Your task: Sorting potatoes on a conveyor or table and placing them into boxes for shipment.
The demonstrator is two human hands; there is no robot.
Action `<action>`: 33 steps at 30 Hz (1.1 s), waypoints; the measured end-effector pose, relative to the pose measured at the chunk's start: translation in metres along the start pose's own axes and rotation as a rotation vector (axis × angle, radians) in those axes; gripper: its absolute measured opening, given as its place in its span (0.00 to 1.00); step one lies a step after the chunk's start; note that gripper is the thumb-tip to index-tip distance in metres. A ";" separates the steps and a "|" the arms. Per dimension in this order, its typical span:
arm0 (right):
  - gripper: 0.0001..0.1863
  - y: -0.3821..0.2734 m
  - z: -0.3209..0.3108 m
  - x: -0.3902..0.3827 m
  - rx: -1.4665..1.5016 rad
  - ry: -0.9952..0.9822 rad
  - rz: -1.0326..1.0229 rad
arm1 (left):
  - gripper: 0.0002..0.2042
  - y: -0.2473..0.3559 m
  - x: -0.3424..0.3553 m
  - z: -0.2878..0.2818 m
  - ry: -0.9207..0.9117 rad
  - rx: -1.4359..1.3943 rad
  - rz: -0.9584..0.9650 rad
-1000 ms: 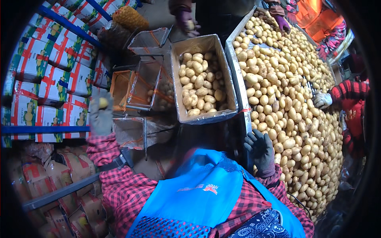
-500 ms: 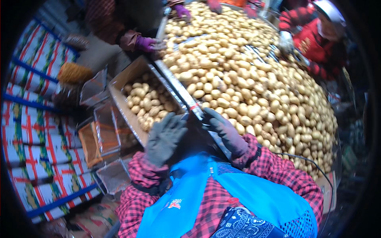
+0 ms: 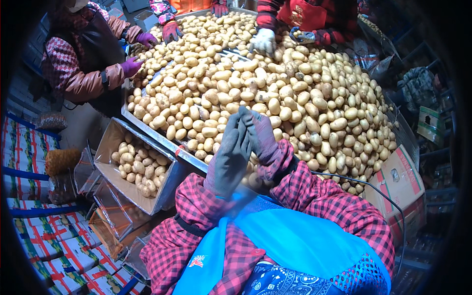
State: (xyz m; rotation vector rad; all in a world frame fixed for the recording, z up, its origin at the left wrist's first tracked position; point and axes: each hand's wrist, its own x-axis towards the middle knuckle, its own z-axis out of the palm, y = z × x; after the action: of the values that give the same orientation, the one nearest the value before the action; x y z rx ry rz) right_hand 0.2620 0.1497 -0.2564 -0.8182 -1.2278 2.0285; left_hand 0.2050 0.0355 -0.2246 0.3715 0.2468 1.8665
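Two gloved hands together, potatoes heaped beyond

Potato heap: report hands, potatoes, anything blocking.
Left hand, right hand open, close together, near side. Potatoes heaped. Nothing seen blocking; co-worker's white-gloved hand far side.

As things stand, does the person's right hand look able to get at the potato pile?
Likely yes: the right hand appears over the near side of the potato pile, and no barrier shows between them; the left hand is close by, on its left.
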 end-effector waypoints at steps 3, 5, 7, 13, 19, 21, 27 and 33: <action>0.22 -0.015 -0.015 0.010 -0.068 0.041 -0.037 | 0.29 -0.012 -0.004 -0.006 -0.066 0.008 -0.001; 0.23 -0.017 -0.016 0.007 -0.049 0.051 -0.036 | 0.31 -0.020 -0.004 -0.007 -0.217 0.188 0.096; 0.23 -0.014 -0.017 0.010 -0.061 0.044 -0.023 | 0.34 -0.020 -0.011 -0.009 -0.102 -0.054 0.041; 0.19 -0.020 -0.005 -0.022 -0.243 -0.338 0.071 | 0.31 0.001 -0.041 -0.016 -0.144 0.929 -0.046; 0.13 -0.006 -0.053 -0.027 -0.741 -0.098 -0.383 | 0.24 -0.036 -0.019 -0.023 -0.154 0.290 -0.136; 0.13 -0.034 -0.045 -0.024 -0.385 0.139 -0.099 | 0.23 -0.047 0.003 -0.013 -0.303 0.309 -0.107; 0.11 -0.038 -0.103 0.013 -0.453 0.356 -0.437 | 0.30 -0.064 0.023 0.016 -0.236 0.017 -0.289; 0.18 -0.135 -0.309 -0.039 0.044 0.592 -0.473 | 0.24 0.067 -0.051 0.066 0.089 0.790 -0.409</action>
State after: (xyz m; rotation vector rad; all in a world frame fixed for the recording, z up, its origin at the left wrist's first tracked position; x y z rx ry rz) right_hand 0.5488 0.3312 -0.2424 -0.9147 -0.9183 1.2993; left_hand 0.1852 -0.0357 -0.1469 0.7091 1.0504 1.3189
